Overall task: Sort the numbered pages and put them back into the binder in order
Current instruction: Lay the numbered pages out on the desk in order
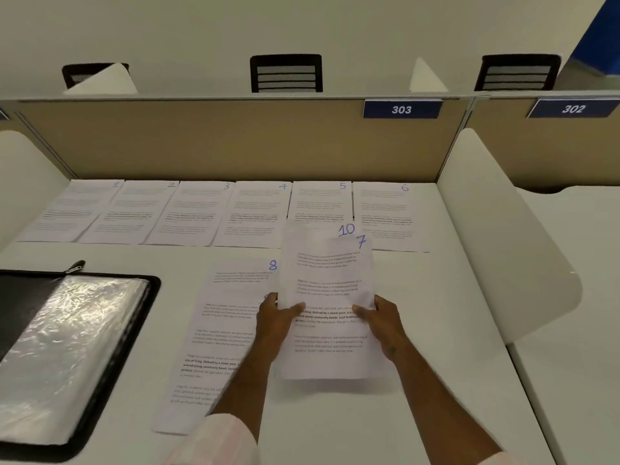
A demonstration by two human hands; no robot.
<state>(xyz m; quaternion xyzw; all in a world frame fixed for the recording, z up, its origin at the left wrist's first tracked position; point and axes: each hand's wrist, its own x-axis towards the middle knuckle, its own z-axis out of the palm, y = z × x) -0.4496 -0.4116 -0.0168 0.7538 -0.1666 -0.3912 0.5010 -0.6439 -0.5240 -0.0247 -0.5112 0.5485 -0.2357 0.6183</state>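
The left hand and right hand hold two sheets up over the table, fingers gripping the side edges: page 7 in front, page 10 behind. Page 8 lies flat just left. Pages 1 to 6 line the far edge. The open binder lies far left.

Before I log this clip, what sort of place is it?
Probably an open-plan office or study hall: white desk walled by a tan fabric partition, blue plate 303 and blue plate 302, black slatted-back chair beyond.
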